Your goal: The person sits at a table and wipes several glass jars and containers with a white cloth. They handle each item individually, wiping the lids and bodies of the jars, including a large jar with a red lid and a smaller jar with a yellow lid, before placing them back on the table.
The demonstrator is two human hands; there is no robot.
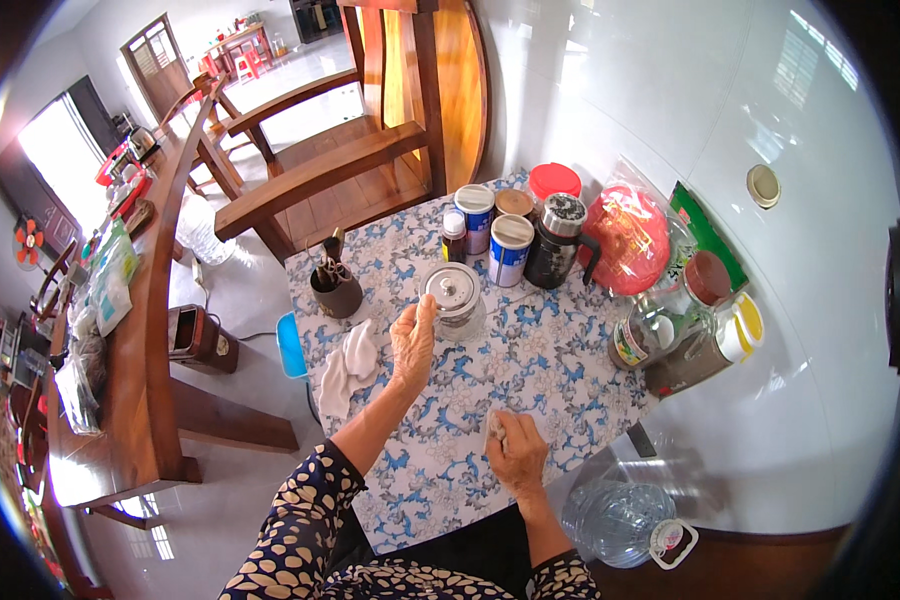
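A clear glass jar with a silvery knobbed lid (452, 287) stands on the flower-patterned tablecloth (460, 390). My left hand (412, 342) is closed on the jar's near left side, the thumb raised beside the lid. Closer to me, my right hand (517, 452) rests low over the cloth with its fingers curled. Something small and pale shows at those fingers, too little of it to name. A crumpled white cloth (349, 368) lies left of my left hand. Behind that is a dark cup (336, 294) of upright utensils.
Behind the jar stand a small brown bottle (454, 238), white-and-blue cans (510, 250) and a black flask (557, 243). A red bagged package (625, 240) and several jars line the wall. A wooden chair (345, 170) stands beyond; a large water bottle (620, 522) sits lower right.
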